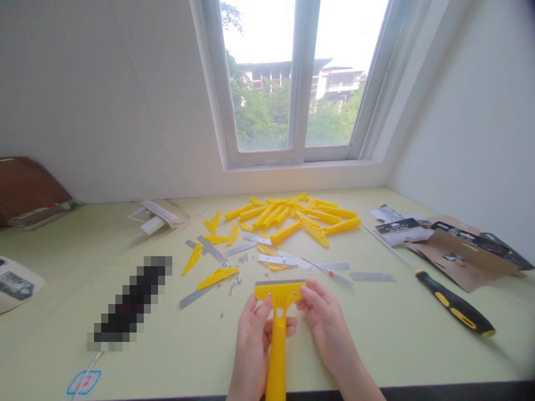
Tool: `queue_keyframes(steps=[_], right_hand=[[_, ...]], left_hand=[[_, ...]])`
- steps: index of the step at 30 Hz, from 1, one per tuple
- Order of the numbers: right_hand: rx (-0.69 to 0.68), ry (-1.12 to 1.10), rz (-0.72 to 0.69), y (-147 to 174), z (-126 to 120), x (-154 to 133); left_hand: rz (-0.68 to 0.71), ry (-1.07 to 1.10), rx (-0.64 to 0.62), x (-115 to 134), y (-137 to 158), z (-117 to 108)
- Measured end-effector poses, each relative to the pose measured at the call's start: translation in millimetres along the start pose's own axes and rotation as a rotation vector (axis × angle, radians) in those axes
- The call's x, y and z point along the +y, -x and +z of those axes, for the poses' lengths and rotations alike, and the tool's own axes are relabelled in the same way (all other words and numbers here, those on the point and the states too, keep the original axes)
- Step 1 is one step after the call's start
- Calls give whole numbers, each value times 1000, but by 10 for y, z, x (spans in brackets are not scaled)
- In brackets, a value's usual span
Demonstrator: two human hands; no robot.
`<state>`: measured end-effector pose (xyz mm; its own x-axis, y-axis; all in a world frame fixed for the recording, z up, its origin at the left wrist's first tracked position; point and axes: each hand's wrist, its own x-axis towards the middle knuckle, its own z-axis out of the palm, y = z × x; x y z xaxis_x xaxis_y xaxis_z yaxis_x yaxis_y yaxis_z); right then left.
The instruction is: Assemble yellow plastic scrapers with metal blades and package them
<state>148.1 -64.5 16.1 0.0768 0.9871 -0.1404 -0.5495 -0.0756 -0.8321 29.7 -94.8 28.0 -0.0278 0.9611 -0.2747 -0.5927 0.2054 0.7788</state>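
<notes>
I find the yellow scraper (277, 356) at lower centre of the frame, left hand (252, 337) and right hand (328, 323) pinching opposite ends of its head. I advise even pressure, gripping behind the blade (281, 282) (edge towards upper frame).

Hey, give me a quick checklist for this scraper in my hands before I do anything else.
1. Grip on the yellow scraper: ok, left hand and right hand both hold it near its wide end.
2. Blade present: ok, a strip shows along the far edge.
3. Two fixing screws present: ok, one towards each side.
4. Screw tightness: cannot tell.
5. Large screwdriver in hand: not ok, it lies on the table to the right.
6. Loose screws gathered: not ok, they lie scattered beyond your hands.
</notes>
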Motion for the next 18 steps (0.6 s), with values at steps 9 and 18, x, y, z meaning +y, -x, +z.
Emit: queue_keyframes(steps=[9, 18], right_hand=[[-65, 188, -162, 48, 13, 3], [-75, 167, -184, 57, 20, 10]], left_hand=[[60, -38, 42, 2, -23, 50], [58, -19, 39, 13, -47, 52]])
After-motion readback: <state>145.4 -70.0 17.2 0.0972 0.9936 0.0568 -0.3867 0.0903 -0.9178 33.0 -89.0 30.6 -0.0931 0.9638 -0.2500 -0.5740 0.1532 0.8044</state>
